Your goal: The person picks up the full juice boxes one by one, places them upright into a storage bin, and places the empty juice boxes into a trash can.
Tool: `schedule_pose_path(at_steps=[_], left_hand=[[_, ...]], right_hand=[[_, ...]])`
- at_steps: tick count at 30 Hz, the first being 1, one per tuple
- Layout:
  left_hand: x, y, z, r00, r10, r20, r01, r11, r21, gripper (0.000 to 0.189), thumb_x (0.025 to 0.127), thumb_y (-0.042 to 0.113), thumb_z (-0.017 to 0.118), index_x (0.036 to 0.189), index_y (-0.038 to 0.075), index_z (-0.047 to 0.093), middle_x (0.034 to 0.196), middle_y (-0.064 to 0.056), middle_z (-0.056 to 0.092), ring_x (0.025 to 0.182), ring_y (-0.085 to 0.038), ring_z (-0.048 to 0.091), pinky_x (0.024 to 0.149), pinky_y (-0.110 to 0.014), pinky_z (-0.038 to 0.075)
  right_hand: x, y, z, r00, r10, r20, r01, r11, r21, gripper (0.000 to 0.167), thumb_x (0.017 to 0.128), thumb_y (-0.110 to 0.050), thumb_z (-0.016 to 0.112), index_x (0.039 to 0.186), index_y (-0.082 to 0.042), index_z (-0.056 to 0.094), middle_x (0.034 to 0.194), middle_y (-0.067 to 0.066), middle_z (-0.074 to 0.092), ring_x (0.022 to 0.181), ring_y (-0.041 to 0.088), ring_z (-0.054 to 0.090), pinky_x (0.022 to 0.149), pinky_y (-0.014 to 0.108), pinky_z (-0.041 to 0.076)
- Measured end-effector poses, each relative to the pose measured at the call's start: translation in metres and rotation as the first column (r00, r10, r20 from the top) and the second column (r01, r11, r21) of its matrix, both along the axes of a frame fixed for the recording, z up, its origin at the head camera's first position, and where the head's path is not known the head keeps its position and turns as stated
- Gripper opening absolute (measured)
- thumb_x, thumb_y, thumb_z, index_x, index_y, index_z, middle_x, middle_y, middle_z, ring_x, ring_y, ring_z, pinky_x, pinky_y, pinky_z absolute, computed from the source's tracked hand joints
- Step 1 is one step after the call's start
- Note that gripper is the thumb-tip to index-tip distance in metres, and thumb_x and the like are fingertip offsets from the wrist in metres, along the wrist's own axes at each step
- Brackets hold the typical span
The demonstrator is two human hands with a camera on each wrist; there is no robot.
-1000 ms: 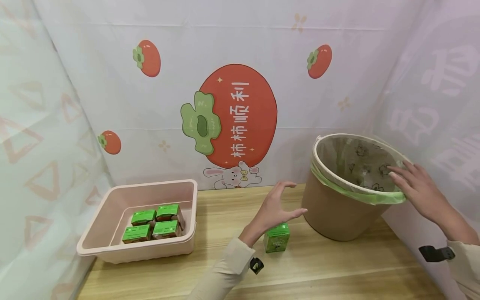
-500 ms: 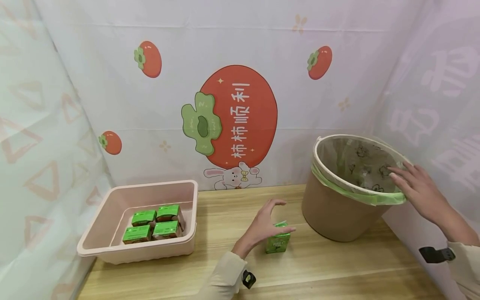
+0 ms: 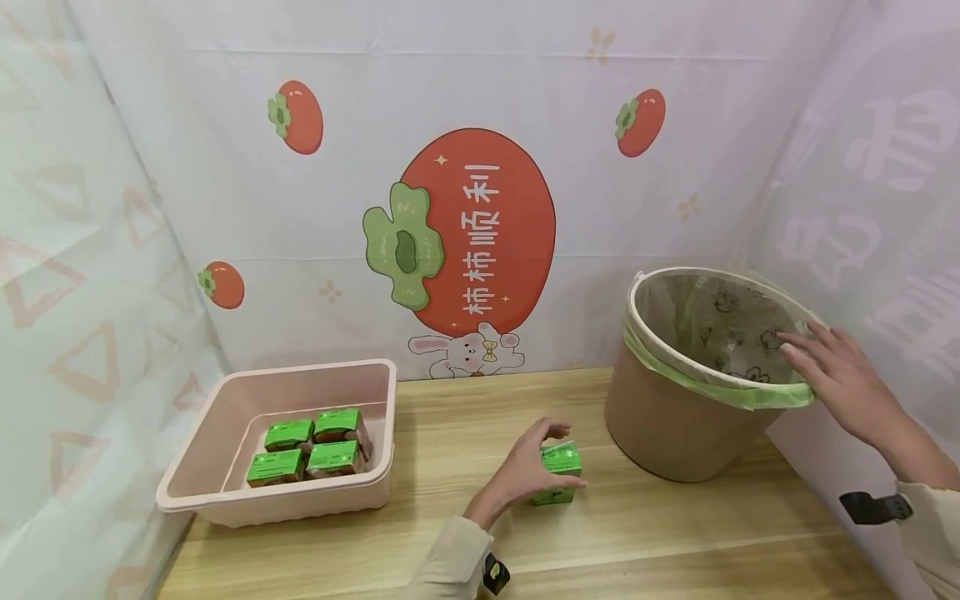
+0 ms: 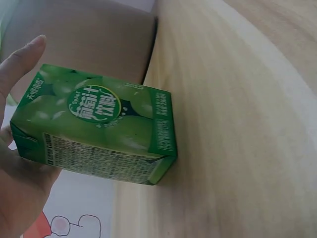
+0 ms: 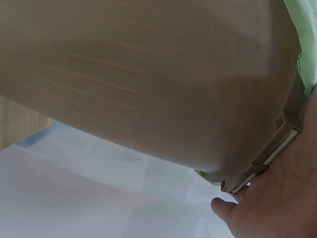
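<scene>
A green grape juice box (image 3: pixel 558 475) stands on the table with a straw on its top. My left hand (image 3: pixel 521 471) curves about it, fingers behind and thumb in front. In the left wrist view, the thumb (image 4: pixel 22 62) stands apart from the juice box (image 4: pixel 94 119); contact by the other fingers is hard to see. At the right is a brown trash bin (image 3: pixel 675 425) with a green liner bag (image 3: pixel 750 397) folded over its rim. My right hand (image 3: pixel 847 383) rests on that rim, fingers extended over the opening. The right wrist view shows the palm (image 5: pixel 282 198) against the rim.
A pink plastic basin (image 3: pixel 270 504) sits on the left of the wooden table (image 3: pixel 637 550), holding several green-topped boxes (image 3: pixel 333 454). Behind stands a white backdrop (image 3: pixel 600 208) with persimmon drawings. Fabric walls close off both sides.
My left hand has come down and back from above the juice box, and its fingers are now around it. The right hand has stayed on the bin rim.
</scene>
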State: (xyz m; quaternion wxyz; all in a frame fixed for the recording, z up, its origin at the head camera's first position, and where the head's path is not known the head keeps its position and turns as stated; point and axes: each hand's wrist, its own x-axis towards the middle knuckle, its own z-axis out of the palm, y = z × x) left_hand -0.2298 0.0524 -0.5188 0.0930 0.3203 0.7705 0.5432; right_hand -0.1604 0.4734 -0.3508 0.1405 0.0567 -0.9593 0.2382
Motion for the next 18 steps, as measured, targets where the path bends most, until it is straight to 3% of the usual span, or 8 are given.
schedule_pose_path(at_steps=[7, 18], left_hand=[[0.002, -0.001, -0.010, 1.000, -0.002, 0.013, 0.001, 1.000, 0.025, 0.075, 0.079, 0.019, 0.096, 0.143, 0.015, 0.056, 0.137, -0.008, 0.064, 0.119, -0.009, 0.059, 0.103, -0.028, 0.052], [0.002, -0.003, -0.021, 0.997, 0.036, 0.062, -0.039, 0.998, 0.042, 0.063, 0.082, 0.012, 0.093, 0.136, 0.014, 0.060, 0.131, 0.001, 0.066, 0.115, -0.011, 0.061, 0.102, -0.031, 0.051]], right_hand=[[0.001, -0.001, 0.000, 1.000, -0.004, 0.005, 0.004, 1.000, -0.006, 0.052, 0.115, -0.022, 0.033, 0.146, 0.020, 0.042, 0.162, 0.049, 0.007, 0.150, 0.067, -0.011, 0.111, 0.085, -0.013], [-0.001, 0.001, -0.001, 1.000, 0.000, -0.004, 0.000, 1.000, -0.001, 0.052, 0.115, -0.021, 0.033, 0.146, 0.020, 0.042, 0.162, 0.049, 0.009, 0.150, 0.067, -0.009, 0.112, 0.084, -0.012]])
